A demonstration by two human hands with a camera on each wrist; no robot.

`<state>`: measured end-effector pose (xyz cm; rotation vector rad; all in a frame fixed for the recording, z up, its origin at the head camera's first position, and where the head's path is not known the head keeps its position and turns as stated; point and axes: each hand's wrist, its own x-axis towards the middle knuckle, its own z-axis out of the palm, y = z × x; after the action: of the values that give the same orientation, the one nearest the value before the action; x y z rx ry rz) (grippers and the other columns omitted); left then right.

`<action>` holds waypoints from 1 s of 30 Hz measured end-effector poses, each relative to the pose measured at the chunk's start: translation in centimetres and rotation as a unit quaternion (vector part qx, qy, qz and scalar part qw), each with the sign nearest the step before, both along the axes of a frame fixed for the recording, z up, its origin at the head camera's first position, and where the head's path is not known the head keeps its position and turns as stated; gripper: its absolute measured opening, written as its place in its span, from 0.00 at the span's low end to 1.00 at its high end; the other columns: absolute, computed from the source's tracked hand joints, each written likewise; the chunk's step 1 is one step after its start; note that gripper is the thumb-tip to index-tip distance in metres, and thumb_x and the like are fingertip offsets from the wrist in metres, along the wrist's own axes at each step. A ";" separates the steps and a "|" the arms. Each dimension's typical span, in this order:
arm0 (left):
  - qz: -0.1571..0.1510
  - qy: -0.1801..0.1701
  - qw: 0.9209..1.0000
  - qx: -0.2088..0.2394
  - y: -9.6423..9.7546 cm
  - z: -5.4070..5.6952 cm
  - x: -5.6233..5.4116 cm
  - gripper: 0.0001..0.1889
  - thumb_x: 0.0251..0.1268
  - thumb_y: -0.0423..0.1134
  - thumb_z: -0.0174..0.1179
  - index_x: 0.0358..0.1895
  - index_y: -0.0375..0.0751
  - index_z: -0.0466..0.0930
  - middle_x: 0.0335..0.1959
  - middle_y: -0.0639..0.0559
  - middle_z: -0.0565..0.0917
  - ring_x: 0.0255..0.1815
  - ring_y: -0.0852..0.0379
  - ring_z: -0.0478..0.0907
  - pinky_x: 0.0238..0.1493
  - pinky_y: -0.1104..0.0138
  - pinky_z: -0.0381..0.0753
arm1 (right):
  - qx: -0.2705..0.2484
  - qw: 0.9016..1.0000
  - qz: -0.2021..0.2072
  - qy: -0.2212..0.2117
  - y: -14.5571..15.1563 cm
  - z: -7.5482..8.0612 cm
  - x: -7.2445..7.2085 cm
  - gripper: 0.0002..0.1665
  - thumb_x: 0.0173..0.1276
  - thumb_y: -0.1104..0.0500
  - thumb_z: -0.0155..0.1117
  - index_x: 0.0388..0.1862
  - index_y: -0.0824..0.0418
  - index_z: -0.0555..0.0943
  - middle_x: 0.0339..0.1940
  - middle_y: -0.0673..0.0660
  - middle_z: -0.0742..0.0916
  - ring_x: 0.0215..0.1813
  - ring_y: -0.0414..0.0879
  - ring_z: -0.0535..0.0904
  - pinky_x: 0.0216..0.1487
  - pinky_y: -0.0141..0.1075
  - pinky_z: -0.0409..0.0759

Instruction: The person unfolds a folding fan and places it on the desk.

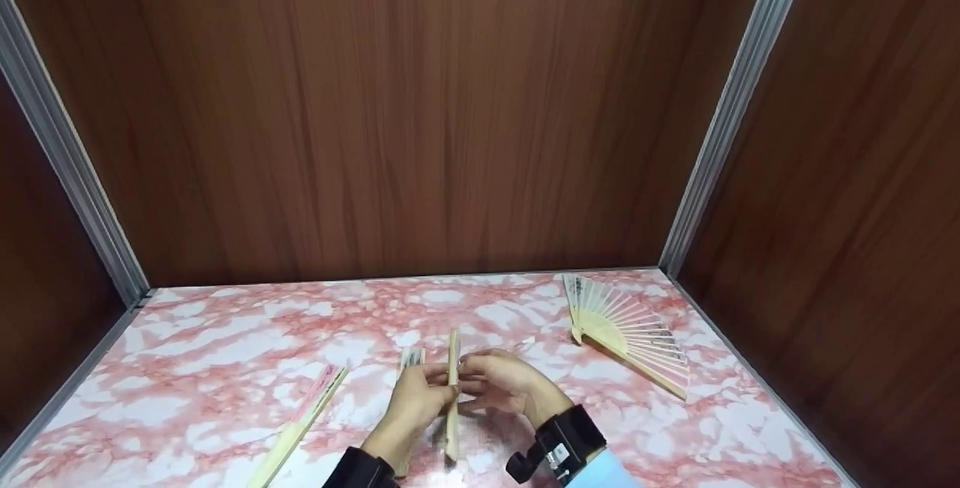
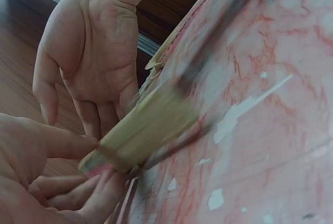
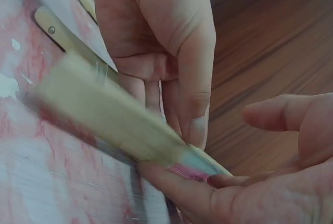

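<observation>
My left hand (image 1: 415,399) pinches a folded hand fan (image 1: 451,432) between thumb and fingers, holding it on edge above the tabletop. In the left wrist view the fan's pale wooden sticks (image 2: 151,128) are blurred, with a bit of pink at one end. On its other side, my right hand (image 1: 511,383) has its fingers against or close to the fan. The right wrist view shows the right thumb (image 3: 276,114) standing off from it, the fingers loosely extended. Another folded fan (image 1: 412,357) lies on the table, partly hidden beneath the left hand.
A folded pink fan (image 1: 300,422) lies to the left on the pink-and-white marbled table (image 1: 225,353). At the back right, a spread fan (image 1: 630,334) lies partly opened. Brown wood-grain panels (image 1: 420,113) with metal corner posts enclose the table.
</observation>
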<state>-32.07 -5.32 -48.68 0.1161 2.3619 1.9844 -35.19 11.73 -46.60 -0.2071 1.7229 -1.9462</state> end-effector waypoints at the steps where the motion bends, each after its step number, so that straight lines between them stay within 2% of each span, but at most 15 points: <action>1: 0.003 0.000 1.000 -0.002 0.1 0.0 0.0 0.27 0.68 0.24 0.66 0.69 0.17 0.75 0.60 0.25 0.87 0.50 0.48 0.92 0.48 0.61 0.96 | -0.004 1.000 0.001 -0.001 0.0 0.0 0.0 0.07 0.77 0.64 0.55 0.38 0.57 0.80 0.49 0.55 0.90 0.52 0.47 0.89 0.72 0.61 0.85; 4: 0.012 0.005 1.000 -0.005 0.3 0.2 0.1 0.24 0.66 0.25 0.68 0.65 0.22 0.81 0.56 0.28 0.89 0.45 0.54 0.90 0.43 0.64 0.95 | -0.011 1.000 -0.003 0.000 0.0 0.1 0.0 0.08 0.78 0.63 0.56 0.38 0.58 0.81 0.50 0.56 0.89 0.52 0.47 0.89 0.71 0.62 0.85; 8: 0.028 0.011 0.999 -0.019 0.1 0.1 0.3 0.22 0.63 0.25 0.70 0.62 0.24 0.84 0.54 0.31 0.90 0.43 0.52 0.92 0.41 0.65 0.95 | -0.013 1.000 -0.018 -0.005 -0.1 0.3 0.3 0.08 0.77 0.62 0.58 0.45 0.65 0.82 0.55 0.60 0.87 0.55 0.50 0.89 0.71 0.63 0.86; 13: 0.077 0.023 0.995 -0.058 -0.3 0.1 0.4 0.18 0.62 0.25 0.69 0.56 0.27 0.88 0.46 0.36 0.94 0.38 0.53 0.92 0.38 0.66 0.94 | -0.001 0.999 -0.036 -0.011 -0.4 0.9 0.8 0.14 0.78 0.62 0.58 0.53 0.71 0.81 0.62 0.66 0.84 0.58 0.54 0.89 0.71 0.56 0.88; 16: 0.096 0.026 0.993 -0.055 -0.4 0.2 0.3 0.17 0.62 0.26 0.68 0.55 0.29 0.89 0.44 0.38 0.94 0.36 0.55 0.92 0.35 0.67 0.93 | 0.006 0.999 -0.032 -0.001 -0.5 1.3 1.0 0.17 0.79 0.62 0.57 0.57 0.73 0.80 0.62 0.65 0.84 0.59 0.54 0.88 0.72 0.55 0.88; 20: 0.089 0.032 0.996 0.005 -0.7 0.5 0.4 0.19 0.65 0.26 0.68 0.60 0.27 0.87 0.48 0.36 0.94 0.38 0.55 0.91 0.38 0.65 0.94 | -0.011 0.999 -0.040 0.027 -0.6 1.7 1.2 0.20 0.76 0.66 0.55 0.62 0.75 0.78 0.57 0.62 0.84 0.57 0.52 0.85 0.72 0.52 0.88; 23: 0.071 0.038 0.995 0.062 -1.2 1.4 0.3 0.22 0.68 0.27 0.69 0.64 0.25 0.83 0.52 0.33 0.92 0.40 0.56 0.92 0.43 0.65 0.95 | -0.030 0.995 -0.082 0.056 -0.7 1.9 1.1 0.20 0.74 0.69 0.57 0.62 0.75 0.76 0.55 0.59 0.83 0.55 0.49 0.84 0.70 0.46 0.89; 26: 0.054 0.047 0.992 0.108 -1.8 2.7 0.3 0.24 0.70 0.28 0.70 0.67 0.24 0.80 0.55 0.33 0.92 0.41 0.59 0.92 0.47 0.66 0.95 | -0.049 0.989 -0.121 0.072 -0.7 2.1 0.9 0.20 0.76 0.67 0.60 0.64 0.73 0.71 0.57 0.60 0.83 0.54 0.46 0.85 0.67 0.41 0.89; 28: 0.046 0.055 0.989 0.132 -2.1 3.6 0.2 0.25 0.71 0.29 0.70 0.68 0.24 0.79 0.56 0.33 0.91 0.42 0.60 0.92 0.47 0.68 0.95 | -0.066 0.988 -0.117 0.077 -0.7 2.2 0.7 0.24 0.80 0.63 0.59 0.68 0.74 0.68 0.61 0.62 0.84 0.55 0.45 0.85 0.67 0.40 0.89; 30: 0.043 0.056 0.986 0.153 -2.4 4.2 0.3 0.25 0.73 0.29 0.70 0.69 0.24 0.78 0.58 0.33 0.91 0.43 0.61 0.91 0.48 0.69 0.94 | -0.077 0.989 -0.094 0.082 -0.7 2.3 0.7 0.28 0.83 0.60 0.56 0.72 0.76 0.66 0.61 0.65 0.87 0.56 0.46 0.88 0.67 0.40 0.90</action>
<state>-31.80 -7.68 -44.49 0.1434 2.1383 2.4312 -34.54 11.01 -44.28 -0.2754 1.7491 -2.2577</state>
